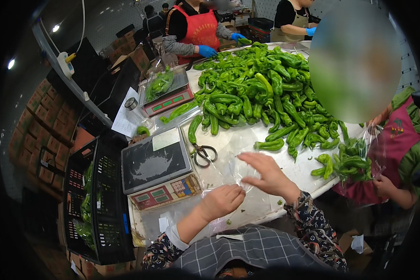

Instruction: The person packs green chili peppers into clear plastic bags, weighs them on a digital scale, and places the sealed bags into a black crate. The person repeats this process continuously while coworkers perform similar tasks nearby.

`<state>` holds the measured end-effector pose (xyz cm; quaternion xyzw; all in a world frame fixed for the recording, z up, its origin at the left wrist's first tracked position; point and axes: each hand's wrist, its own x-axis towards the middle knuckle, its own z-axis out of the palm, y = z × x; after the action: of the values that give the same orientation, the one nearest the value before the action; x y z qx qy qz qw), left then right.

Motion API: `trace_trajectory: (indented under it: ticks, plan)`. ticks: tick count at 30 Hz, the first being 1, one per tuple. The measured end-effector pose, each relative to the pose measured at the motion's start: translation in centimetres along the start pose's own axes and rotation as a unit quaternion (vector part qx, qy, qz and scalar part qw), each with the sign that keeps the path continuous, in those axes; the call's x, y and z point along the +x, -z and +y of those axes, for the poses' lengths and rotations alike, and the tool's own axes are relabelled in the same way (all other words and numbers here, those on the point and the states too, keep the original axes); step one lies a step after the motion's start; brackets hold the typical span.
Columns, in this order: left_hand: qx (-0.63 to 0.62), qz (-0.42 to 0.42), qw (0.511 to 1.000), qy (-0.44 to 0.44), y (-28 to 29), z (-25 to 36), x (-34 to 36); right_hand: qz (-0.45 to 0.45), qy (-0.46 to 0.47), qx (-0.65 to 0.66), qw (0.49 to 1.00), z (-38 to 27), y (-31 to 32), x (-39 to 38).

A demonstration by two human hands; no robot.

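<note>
My left hand (221, 201) is closed on the edge of a clear plastic bag (232, 163) at the near side of the white table. Close beside it, my right hand (269, 175) has its fingers stretched out and apart, touching or just over the bag's film. No pepper shows inside this bag. Beyond my hands lies a large heap of long green peppers (266, 91). Dark-handled scissors (204, 156) rest on the table left of the bag, against a digital scale (156, 156) with a bare dark plate and a paper slip.
A second scale (168, 95) carries a bag of peppers (159, 85), with a glass jar (134, 106) nearby. Black crates (108, 200) stand at left. At right, a co-worker's hands hold a bag of peppers (352, 161). Another co-worker's blue gloves (207, 51) reach the heap's far side.
</note>
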<state>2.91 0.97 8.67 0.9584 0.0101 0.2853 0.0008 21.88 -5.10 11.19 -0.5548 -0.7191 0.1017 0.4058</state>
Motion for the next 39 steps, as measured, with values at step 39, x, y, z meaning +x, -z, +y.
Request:
trace_trajectory:
  ticks: [39]
  plan:
    - [-0.059, -0.098, 0.968, 0.223, -5.4, 0.7, -5.9, -0.066, -0.414, 0.164, 0.893, 0.3, 5.4, -19.2]
